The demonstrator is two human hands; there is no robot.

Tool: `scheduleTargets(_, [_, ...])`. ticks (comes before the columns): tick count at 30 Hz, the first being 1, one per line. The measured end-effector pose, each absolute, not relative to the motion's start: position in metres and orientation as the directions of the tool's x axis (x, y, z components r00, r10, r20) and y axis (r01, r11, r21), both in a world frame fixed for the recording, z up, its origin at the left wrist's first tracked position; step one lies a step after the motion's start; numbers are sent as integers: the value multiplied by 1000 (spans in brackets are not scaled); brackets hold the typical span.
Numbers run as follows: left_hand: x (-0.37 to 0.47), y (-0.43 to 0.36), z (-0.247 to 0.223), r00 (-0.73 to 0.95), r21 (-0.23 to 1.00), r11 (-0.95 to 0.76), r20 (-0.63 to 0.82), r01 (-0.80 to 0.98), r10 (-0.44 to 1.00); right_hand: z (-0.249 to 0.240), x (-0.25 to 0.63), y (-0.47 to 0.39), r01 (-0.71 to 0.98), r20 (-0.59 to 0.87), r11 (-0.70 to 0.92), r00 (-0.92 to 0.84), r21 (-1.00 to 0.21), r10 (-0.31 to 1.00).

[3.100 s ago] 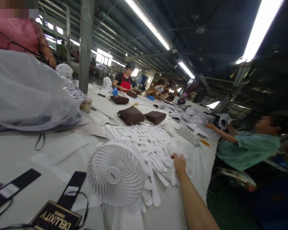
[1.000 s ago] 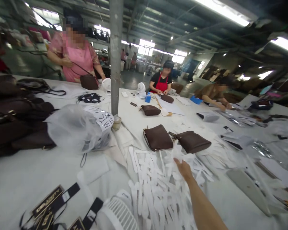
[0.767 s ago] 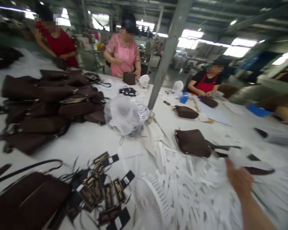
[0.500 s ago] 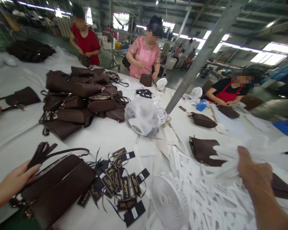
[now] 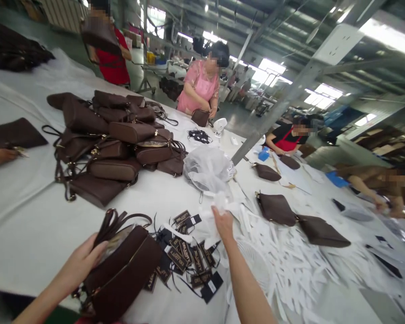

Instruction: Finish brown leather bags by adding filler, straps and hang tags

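My left hand (image 5: 87, 256) is closed on the upper edge of a dark brown handbag (image 5: 126, 274), beside its bundled strap (image 5: 110, 225). The bag stands tilted at the near edge of the table, its top partly open with a light patterned lining showing. My right hand (image 5: 223, 223) grips a bunch of white packing strips (image 5: 219, 202), some hanging over the hang tags. Those black tags (image 5: 185, 254) with gold lettering and cords lie in a heap between my hands. Under my right forearm, a white fan (image 5: 253, 265) is partly hidden.
Brown handbags (image 5: 121, 130) are piled at the far left. A clear plastic bag (image 5: 205, 166) sits by a slanted metal post (image 5: 270, 117). Loose white strips (image 5: 297, 265) cover the right side near brown pouches (image 5: 276, 209). Several co-workers surround the table; a hand (image 5: 2, 156) shows at left.
My right hand has moved left from the strip pile to beside the tags, carrying white strips. My left hand keeps hold of the handbag. The view has shifted; a person in red has lifted a bag.
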State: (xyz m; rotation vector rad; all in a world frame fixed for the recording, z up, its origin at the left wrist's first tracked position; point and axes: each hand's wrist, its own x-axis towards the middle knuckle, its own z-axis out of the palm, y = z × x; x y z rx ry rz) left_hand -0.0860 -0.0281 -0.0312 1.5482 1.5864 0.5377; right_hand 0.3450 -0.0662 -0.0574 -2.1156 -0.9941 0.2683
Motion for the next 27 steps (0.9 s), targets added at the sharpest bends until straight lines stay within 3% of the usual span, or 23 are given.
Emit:
scheduleTargets(7, [-94, -23, -29, 266, 871, 136, -287, 472, 920, -102, 332, -103, 712, -6, -498, 570, -495, 822])
scheduleTargets(15, [-91, -28, -12, 323, 879, 13, -188, 476, 927, -131, 271, -121, 845, -178, -406, 366, -348, 914])
scheduleTargets(22, [-91, -39, -9, 306, 853, -16, -169, 522, 937, -174, 229, -134, 836, -226, -538, 507, -108, 832])
scheduleTargets(27, [-90, -49, -7, 350, 852, -42, -169, 521, 921, -183, 247, -147, 857, -248, -513, 487, -51, 838])
